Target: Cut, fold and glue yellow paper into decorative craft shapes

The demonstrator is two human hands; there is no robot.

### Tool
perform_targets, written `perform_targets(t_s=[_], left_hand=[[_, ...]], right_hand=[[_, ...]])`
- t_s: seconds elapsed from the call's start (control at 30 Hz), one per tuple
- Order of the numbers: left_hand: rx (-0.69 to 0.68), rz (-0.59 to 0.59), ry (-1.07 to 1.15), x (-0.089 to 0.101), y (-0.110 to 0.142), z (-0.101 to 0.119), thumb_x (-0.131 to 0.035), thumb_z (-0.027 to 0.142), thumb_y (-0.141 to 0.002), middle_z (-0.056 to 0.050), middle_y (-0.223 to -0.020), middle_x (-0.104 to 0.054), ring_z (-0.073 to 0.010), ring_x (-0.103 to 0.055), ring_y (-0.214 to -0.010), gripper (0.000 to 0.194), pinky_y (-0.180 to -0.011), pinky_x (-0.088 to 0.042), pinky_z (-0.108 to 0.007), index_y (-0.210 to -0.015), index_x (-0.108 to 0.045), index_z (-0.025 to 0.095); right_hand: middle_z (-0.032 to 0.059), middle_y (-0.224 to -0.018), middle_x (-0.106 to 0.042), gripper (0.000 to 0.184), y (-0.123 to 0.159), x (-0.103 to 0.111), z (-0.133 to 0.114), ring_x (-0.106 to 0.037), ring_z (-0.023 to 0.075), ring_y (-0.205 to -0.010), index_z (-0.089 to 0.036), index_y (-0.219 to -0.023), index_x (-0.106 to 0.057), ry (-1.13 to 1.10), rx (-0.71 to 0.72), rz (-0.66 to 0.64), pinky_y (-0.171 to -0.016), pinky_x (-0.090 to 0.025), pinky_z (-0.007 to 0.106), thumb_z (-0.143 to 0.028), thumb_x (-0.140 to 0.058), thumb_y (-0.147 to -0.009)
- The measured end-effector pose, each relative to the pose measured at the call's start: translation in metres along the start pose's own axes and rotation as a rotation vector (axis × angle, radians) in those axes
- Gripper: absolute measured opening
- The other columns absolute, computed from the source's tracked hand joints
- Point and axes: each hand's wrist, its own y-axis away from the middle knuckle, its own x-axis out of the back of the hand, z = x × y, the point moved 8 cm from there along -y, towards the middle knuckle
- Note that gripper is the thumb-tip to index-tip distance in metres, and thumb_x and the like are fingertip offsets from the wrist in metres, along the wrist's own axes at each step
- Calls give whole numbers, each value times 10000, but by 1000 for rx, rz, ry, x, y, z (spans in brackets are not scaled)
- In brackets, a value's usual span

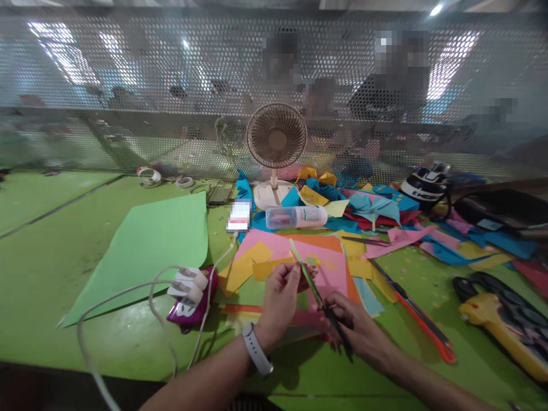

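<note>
My left hand (280, 291), with a white watch band (257, 349) on its wrist, is closed in a pinch on a narrow light green paper strip (294, 249). Dark-handled scissors (336, 328) are gripped in my right hand (359, 326). Their blades point up and left, close against the strip beside my left fingertips. Whether the blades are parted is hard to make out. Beneath both hands lie a pink paper sheet (274, 244) with small yellow-green bits on it and several yellow paper pieces (246, 268).
A small fan (277, 137) stands at the back, before a perforated metal screen (171, 74). A bottle (296, 217) lies near a lit phone (238, 216). Left are a large green sheet (162, 245) and a corded plug (188, 285); right, an orange-handled cutter (422, 319) and crumpled paper scraps (372, 202).
</note>
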Motion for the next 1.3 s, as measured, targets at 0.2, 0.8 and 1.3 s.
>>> perform_targets(t_s=[0.2,0.8,1.3], left_hand=[[-10,-12,-12,0,1,1,-640,336,-785,-96,-843,-728,-219,-691,-814,208,-787,-541,-359,-792,-616,130],[38,6,-46,2,0,4,-595,390,-806,-102,-864,-722,-210,-683,-801,258,-747,-530,-325,-822,-623,134],[55,-13,-103,3,-1,4,-606,421,-784,-64,-823,-724,-195,-679,-760,261,-682,-516,-290,-803,-613,161]], right_hand=[[-86,-559,-476,348,2,-1,-2,-434,60,-456,-202,-810,-433,1,-3,-10,-444,-400,194,-507,-597,-781],[-84,-563,-480,356,1,0,6,-447,52,-430,-202,-785,-417,-37,-5,-26,-419,-399,180,-502,-608,-778],[-79,-567,-486,355,2,1,1,-464,61,-438,-195,-799,-441,0,-9,-25,-428,-402,188,-514,-593,-775]])
